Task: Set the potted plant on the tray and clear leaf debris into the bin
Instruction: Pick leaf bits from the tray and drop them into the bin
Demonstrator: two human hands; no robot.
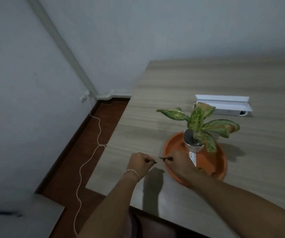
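Note:
A potted plant (pixel 200 124) with green and yellow leaves stands in a small white pot (pixel 194 147) on the round orange tray (pixel 174 145). My left hand (pixel 139 163) is closed just left of the tray, pinching a small dark bit of leaf debris (pixel 153 162). My right hand (pixel 179 162) rests over the tray's near-left rim, fingers pinched on another dark leaf scrap (pixel 164 158). The two hands almost touch. A yellowish leaf piece (pixel 200 168) lies in the tray by my right wrist. No bin is in view.
The wooden table (pixel 181 86) ends at a left edge beside a brown floor. A white cable box (pixel 224 104) with an open lid sits behind the plant. A white cord (pixel 93 152) trails from a wall socket along the floor. A grey surface lies at lower left.

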